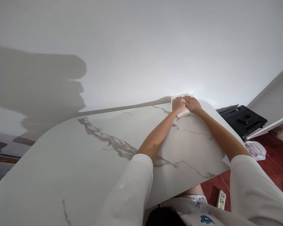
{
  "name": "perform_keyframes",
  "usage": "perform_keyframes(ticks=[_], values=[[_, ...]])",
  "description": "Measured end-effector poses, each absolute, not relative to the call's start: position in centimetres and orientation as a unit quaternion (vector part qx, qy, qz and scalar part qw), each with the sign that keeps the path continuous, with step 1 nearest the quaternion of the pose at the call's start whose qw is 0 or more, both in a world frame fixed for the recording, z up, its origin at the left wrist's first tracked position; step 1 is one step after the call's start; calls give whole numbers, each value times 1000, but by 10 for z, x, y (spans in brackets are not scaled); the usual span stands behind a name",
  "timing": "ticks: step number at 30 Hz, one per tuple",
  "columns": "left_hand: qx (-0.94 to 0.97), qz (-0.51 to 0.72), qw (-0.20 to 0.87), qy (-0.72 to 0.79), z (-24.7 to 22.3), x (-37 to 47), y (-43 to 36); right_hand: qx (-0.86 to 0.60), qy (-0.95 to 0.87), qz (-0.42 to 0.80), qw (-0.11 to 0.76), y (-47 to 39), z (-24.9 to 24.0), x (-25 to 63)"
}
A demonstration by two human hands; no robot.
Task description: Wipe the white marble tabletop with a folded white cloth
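Observation:
A white cloth (184,112) with a scalloped edge lies on the white marble-patterned table (103,169), at its far edge against the wall. My left hand (178,104) presses down on the cloth's left part, its fingers bent over the fabric. Beside it, my right hand (192,104) rests on the cloth with fingers stretched out flat, the fingertips close to the left hand. Both arms reach straight forward across the tabletop. The hands cover much of the cloth's middle.
A white wall (141,56) rises directly behind the table. Right of the table stand a black case (244,121) and a plastic bag (256,150) on the red tiled floor (277,163). A white power strip (221,199) lies below the near edge.

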State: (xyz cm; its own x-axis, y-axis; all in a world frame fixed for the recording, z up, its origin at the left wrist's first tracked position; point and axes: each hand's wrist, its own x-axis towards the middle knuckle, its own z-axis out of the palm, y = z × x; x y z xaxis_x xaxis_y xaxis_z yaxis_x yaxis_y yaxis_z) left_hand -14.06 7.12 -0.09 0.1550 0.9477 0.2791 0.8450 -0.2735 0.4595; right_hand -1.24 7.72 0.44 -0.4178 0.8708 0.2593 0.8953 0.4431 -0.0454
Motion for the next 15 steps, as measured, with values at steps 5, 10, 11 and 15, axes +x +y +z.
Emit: perform_keyframes(ticks=[5, 10, 11, 15], values=[[756, 258, 99, 593, -3, -140, 50, -517, -848, -60, 101, 53, 5, -11], [743, 276, 113, 599, -2, -138, 0, -498, -859, -63, 105, 14, 3, -6], [741, 279, 120, 599, 0, -137, -12, -495, -860, -62, 108, 4, 2, -4], [721, 286, 176, 606, 5, -133, -65, -490, -862, -61, 113, -48, 3, 2]])
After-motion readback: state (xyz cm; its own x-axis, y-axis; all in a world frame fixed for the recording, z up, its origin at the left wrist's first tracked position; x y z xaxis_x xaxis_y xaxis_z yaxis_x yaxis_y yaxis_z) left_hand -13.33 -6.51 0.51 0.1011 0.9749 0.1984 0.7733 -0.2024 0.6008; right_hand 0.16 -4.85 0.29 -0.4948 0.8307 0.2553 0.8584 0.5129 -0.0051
